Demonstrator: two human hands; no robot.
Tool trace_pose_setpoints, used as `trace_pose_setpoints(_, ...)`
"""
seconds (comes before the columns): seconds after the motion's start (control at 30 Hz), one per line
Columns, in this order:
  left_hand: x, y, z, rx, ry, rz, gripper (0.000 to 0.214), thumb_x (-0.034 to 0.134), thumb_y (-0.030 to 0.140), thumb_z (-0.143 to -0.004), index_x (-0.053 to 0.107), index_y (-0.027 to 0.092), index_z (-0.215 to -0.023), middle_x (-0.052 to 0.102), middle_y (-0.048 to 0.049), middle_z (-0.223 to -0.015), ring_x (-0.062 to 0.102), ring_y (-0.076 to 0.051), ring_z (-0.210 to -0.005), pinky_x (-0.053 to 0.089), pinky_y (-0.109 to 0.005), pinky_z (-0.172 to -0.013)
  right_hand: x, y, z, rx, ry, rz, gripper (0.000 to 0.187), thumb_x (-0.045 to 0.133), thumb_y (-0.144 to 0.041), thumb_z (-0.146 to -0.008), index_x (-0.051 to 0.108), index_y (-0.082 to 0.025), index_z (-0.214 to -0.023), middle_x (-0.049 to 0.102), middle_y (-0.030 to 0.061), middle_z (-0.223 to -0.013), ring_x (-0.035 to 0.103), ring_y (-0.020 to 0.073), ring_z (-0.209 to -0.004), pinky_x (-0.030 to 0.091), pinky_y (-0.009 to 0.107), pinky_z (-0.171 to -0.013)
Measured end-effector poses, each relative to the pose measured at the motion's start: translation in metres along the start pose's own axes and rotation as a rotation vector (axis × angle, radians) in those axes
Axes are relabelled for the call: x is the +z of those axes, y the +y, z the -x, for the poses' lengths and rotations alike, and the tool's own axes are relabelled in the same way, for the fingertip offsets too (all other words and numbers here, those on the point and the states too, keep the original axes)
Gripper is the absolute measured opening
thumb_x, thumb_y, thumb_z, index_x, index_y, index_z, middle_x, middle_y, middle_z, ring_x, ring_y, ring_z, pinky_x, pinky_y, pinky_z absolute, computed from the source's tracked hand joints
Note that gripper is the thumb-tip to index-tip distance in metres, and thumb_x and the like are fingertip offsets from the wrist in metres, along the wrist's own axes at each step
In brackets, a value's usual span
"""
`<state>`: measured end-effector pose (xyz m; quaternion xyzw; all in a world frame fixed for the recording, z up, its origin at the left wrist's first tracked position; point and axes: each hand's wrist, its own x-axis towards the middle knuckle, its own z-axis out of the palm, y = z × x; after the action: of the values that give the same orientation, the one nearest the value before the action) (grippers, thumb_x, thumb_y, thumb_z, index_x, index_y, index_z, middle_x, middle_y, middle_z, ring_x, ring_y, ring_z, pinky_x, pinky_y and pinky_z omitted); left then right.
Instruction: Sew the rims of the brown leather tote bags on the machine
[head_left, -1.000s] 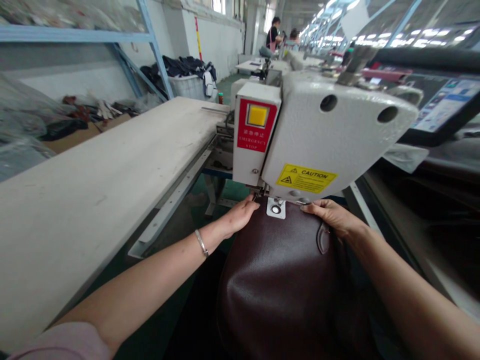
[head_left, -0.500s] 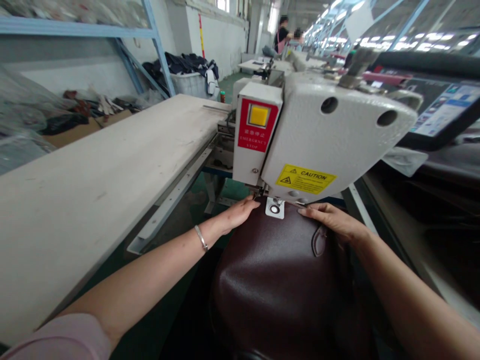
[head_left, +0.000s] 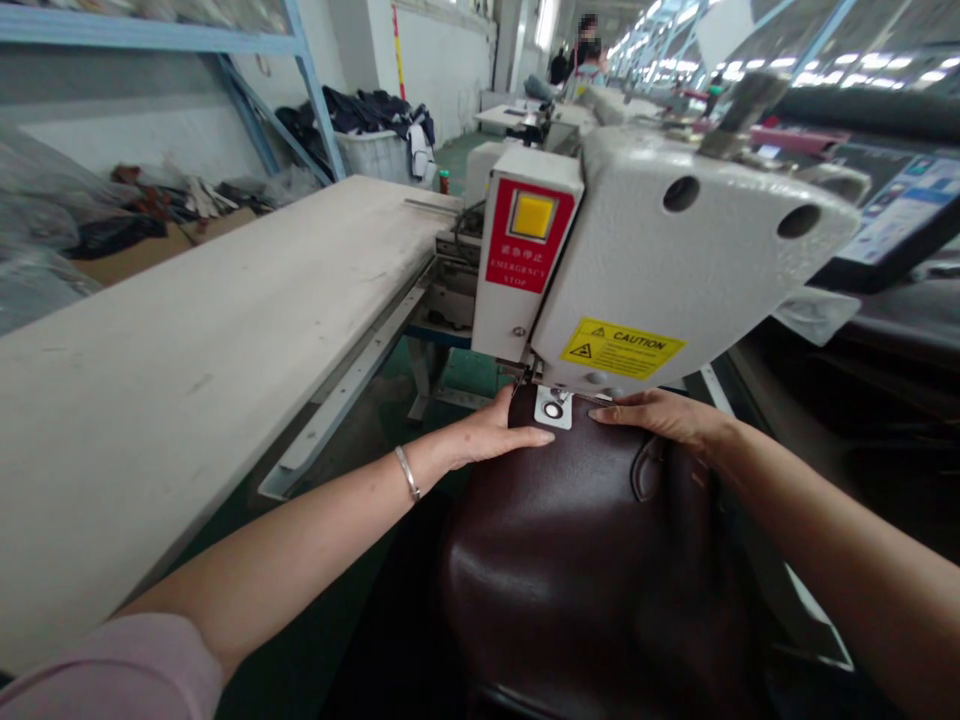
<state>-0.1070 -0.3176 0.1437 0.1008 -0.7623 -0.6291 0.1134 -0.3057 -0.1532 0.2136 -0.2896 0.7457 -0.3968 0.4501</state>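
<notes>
A dark brown leather bag (head_left: 570, 540) hangs below the head of a white sewing machine (head_left: 675, 260), its top edge at the machine's working point. Beneath the head, a small white metal plate with a round hole (head_left: 553, 408) lies over the leather. My left hand (head_left: 499, 432) grips the bag's edge left of the plate, thumb stretched across the front and fingers behind. On the other side, my right hand (head_left: 652, 415) pinches the top edge, with its thumb in front near the plate. A looped strap (head_left: 643, 470) sits below my right hand.
A long pale table (head_left: 225, 320) with a metal rail (head_left: 345, 400) runs along the left. The machine carries a red emergency stop panel (head_left: 529, 235). At right is a screen (head_left: 907, 215). Behind stand a bin of dark cloth (head_left: 375, 150) and people (head_left: 589, 60).
My left thumb has moved right and down onto the bag's front. My right hand has slid slightly left and up along the edge. The view has shifted a little.
</notes>
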Motion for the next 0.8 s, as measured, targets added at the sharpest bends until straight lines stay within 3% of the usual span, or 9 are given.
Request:
trace_pose_setpoints(0.27, -0.002, -0.006, -0.005, 0.069, -0.025, -0.009, 0.087, 0.074, 0.046, -0.074, 0.035, 0.011, -0.143, 0.042, -0.0195, -0.147, 0.038, -0.033, -0.14, 0.028, -0.049, -0.118, 0.002, 0.0, -0.002, -0.078, 0.119, 0.007, 0.036, 0.092, -0.034, -0.056, 0.079, -0.028, -0.089, 0.077, 0.0042, -0.105, 0.066, 0.0306, -0.113, 0.049, 0.039, -0.103)
trace_pose_setpoints(0.47, -0.002, -0.002, -0.004, 0.084, -0.035, -0.025, 0.085, 0.073, 0.044, -0.076, 0.033, 0.012, -0.143, 0.04, -0.02, -0.149, 0.034, -0.033, -0.143, 0.024, -0.05, -0.12, 0.001, 0.001, -0.003, -0.054, 0.093, 0.038, 0.034, 0.09, -0.039, -0.059, 0.079, -0.028, -0.089, 0.077, 0.0056, -0.103, 0.065, 0.0334, -0.113, 0.049, 0.044, -0.103)
trace_pose_setpoints(0.63, -0.004, -0.003, -0.005, 0.12, -0.022, -0.053, 0.086, 0.073, 0.045, -0.076, 0.033, 0.012, -0.145, 0.038, -0.0201, -0.151, 0.032, -0.034, -0.143, 0.022, -0.05, -0.121, 0.003, 0.0, -0.004, -0.18, 0.106, 0.061, 0.029, 0.089, -0.033, -0.06, 0.079, -0.029, -0.086, 0.076, 0.0031, -0.111, 0.059, 0.0329, -0.124, 0.043, 0.044, -0.111)
trace_pose_setpoints(0.8, -0.008, -0.006, -0.01, 0.116, -0.017, -0.06, 0.086, 0.073, 0.046, -0.077, 0.034, 0.015, -0.146, 0.038, -0.018, -0.152, 0.033, -0.033, -0.143, 0.023, -0.052, -0.12, 0.003, -0.001, -0.008, -0.216, 0.106, 0.065, 0.029, 0.087, -0.033, -0.062, 0.079, -0.028, -0.09, 0.075, 0.0028, -0.113, 0.055, 0.033, -0.129, 0.042, 0.045, -0.112)
